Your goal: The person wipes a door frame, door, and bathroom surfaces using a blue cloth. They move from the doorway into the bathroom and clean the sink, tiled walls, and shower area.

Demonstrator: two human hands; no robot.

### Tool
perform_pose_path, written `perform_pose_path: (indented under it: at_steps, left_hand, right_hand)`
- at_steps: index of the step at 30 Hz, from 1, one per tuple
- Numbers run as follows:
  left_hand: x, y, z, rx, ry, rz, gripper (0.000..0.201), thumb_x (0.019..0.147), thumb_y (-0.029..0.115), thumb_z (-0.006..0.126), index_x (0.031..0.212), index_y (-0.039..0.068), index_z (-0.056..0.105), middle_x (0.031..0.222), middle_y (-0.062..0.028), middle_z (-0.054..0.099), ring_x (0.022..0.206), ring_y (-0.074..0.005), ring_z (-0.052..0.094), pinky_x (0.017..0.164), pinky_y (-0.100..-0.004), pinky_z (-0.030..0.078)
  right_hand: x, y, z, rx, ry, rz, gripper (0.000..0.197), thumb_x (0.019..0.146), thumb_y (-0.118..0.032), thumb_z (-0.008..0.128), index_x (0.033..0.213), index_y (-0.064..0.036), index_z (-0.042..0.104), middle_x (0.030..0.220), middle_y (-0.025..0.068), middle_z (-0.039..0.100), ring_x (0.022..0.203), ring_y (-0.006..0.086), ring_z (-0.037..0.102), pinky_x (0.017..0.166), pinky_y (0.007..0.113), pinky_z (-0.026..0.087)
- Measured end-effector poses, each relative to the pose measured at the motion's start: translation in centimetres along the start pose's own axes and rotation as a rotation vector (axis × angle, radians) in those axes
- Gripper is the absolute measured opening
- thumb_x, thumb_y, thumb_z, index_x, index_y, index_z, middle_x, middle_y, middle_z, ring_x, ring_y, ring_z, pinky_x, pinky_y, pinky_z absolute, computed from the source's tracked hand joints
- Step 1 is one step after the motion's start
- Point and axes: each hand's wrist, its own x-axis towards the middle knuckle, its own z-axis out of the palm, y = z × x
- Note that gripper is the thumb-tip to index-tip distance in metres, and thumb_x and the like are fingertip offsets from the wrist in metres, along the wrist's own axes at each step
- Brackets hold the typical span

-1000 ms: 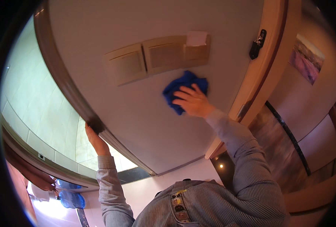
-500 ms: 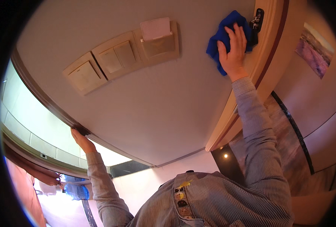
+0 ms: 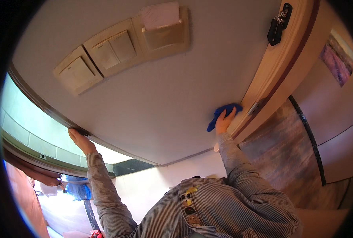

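A blue cloth is pressed to the grey wall beside the wooden door frame. My right hand lies over it, fingers closed on the fabric against the surface. At the left, my left hand rests on the dark trim edge of the wall, next to a bright opening. Part of its fingers is hidden behind that edge, so its grip cannot be made out.
Light switches and a card holder with a pale card sit on the wall. A dark key pouch with keys hangs at the door frame. A purple-toned picture is on the far right wall, above a brown patterned floor.
My right hand has slid the blue cloth down the wall, from beside the key pouch to lower along the door frame. The left hand stays on the trim.
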Motion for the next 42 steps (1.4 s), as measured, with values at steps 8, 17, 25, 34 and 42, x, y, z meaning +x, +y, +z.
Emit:
perform_pose_path:
  at_steps: [8,17,25,34,42]
  left_hand:
    - [-0.4,-0.2,-0.1,0.032,-0.024,0.032,0.055,0.098,0.037,0.036,0.136,-0.002,0.032,0.131,-0.0152,0.042,0.117,-0.0242,0.041,0.101,-0.0315,0.031]
    - [-1.0,0.7,-0.9,-0.022,-0.164,0.040,0.053,0.098,0.034,0.038,0.136,-0.001,0.032,0.133,-0.0162,0.042,0.122,-0.0245,0.040,0.103,-0.0315,0.030]
    - [-0.6,0.3,-1.8,-0.147,-0.292,0.016,0.050,0.098,0.032,0.039,0.136,0.001,0.034,0.133,-0.0136,0.043,0.122,-0.0223,0.041,0.103,-0.0293,0.031]
    - [-0.2,-1.3,-2.4,-0.279,-0.406,-0.029,0.047,0.098,0.031,0.039,0.134,0.001,0.039,0.131,-0.0128,0.045,0.121,-0.0189,0.041,0.103,-0.0275,0.029]
    - [-0.1,-0.9,-3.3,-0.345,-0.474,-0.029,0.052,0.097,0.039,0.038,0.133,0.001,0.040,0.134,-0.0154,0.043,0.127,-0.0232,0.036,0.106,-0.0310,0.025]
  right_hand:
    - [-10.4,-4.0,3.2,0.860,-0.517,1.381,0.044,0.093,-0.038,0.041,0.129,-0.0128,0.041,0.132,0.0090,0.045,0.123,0.0320,0.039,0.098,0.060,0.032]
    - [-16.6,-19.7,6.3,1.324,-0.595,1.724,0.045,0.097,-0.031,0.033,0.134,-0.0040,0.035,0.139,0.0183,0.032,0.126,0.0372,0.035,0.097,0.054,0.041]
    - [-13.4,-29.5,3.3,1.541,-0.640,1.099,0.048,0.093,-0.024,0.049,0.129,0.0056,0.039,0.124,0.0244,0.050,0.112,0.0329,0.053,0.094,0.042,0.046]
    - [-17.3,-36.5,9.7,0.124,-0.588,-1.392,0.047,0.067,-0.006,0.065,0.113,-0.0083,0.059,0.119,0.0193,0.054,0.114,0.0433,0.045,0.096,0.050,0.035]
    - [-24.6,-22.8,12.3,-0.338,-1.121,-1.535,0.031,0.081,-0.015,0.051,0.111,-0.0184,0.061,0.128,0.0049,0.050,0.118,0.0247,0.045,0.094,0.044,0.037]
